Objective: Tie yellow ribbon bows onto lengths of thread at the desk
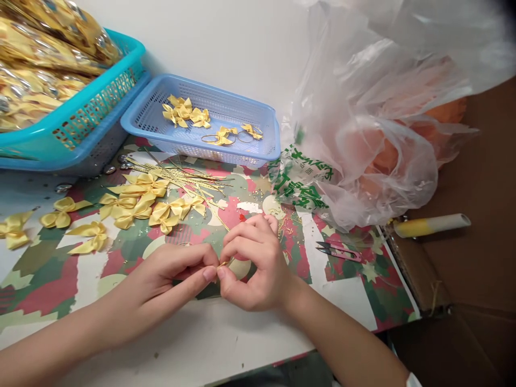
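Observation:
My left hand (177, 274) and my right hand (253, 263) meet fingertip to fingertip above the near part of the table. Both pinch a thin gold cord (224, 264), mostly hidden by the fingers. Several yellow ribbon bows (131, 207) lie to the upper left of my hands. Behind them is a loose bundle of gold cords (181, 176); one strand reaches toward my right hand's fingers. More bows, some with thin loops, rest in a light blue basket (201, 88) at the back.
A turquoise basket (86, 102) full of wrapped gold items stands at the left. Pink thread snips (341, 251) lie right of my right hand. A clear plastic bag (363, 140) fills the back right, near a yellow-and-white tube (433, 226) and cardboard (479, 177).

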The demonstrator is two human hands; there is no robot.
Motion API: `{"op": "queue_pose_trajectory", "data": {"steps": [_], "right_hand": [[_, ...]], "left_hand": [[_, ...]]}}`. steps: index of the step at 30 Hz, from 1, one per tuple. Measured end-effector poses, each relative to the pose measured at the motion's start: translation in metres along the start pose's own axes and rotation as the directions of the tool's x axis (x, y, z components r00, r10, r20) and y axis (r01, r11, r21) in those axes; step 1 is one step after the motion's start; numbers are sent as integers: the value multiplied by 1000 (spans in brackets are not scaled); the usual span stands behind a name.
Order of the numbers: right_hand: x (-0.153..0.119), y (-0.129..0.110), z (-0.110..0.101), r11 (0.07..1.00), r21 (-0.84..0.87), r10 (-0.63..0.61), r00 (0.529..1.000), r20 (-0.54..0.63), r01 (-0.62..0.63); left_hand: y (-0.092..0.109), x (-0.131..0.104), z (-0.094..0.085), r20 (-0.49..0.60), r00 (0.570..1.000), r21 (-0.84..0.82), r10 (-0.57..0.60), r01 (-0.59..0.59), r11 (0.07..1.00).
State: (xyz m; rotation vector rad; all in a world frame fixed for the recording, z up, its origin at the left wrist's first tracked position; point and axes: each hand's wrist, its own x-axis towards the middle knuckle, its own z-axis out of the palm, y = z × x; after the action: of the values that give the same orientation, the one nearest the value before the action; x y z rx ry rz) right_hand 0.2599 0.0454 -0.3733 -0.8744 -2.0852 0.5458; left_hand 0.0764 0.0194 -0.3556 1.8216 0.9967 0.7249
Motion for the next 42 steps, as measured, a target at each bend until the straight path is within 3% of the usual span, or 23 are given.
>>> {"op": "queue_pose_trajectory", "data": {"steps": [7, 19, 25, 30, 35, 42], "right_hand": [[1, 0, 3, 997, -11, -74, 996, -53, 73], [-1, 1, 6, 996, -23, -92, 992, -88, 90], [-1, 3, 3, 992, -98, -84, 996, -23, 81], [-1, 8, -4, 986, -153, -57, 998, 41, 63], [2, 15, -15, 984, -178, -24, 999, 24, 28], [14, 18, -33, 988, -132, -82, 997, 15, 83]], "left_hand": [[-3, -2, 0, 29, 994, -15, -105, 105, 994], [-11, -1, 3, 96, 992, 75, -77, 69, 995], [-12, 0, 3, 85, 991, 77, -108, 101, 992], [-16, -3, 1, 58, 978, 2, -199, 199, 980], [-15, -5, 1, 81, 949, -151, -305, 314, 937], [-13, -3, 3, 87, 941, -243, -326, 338, 909]]}}
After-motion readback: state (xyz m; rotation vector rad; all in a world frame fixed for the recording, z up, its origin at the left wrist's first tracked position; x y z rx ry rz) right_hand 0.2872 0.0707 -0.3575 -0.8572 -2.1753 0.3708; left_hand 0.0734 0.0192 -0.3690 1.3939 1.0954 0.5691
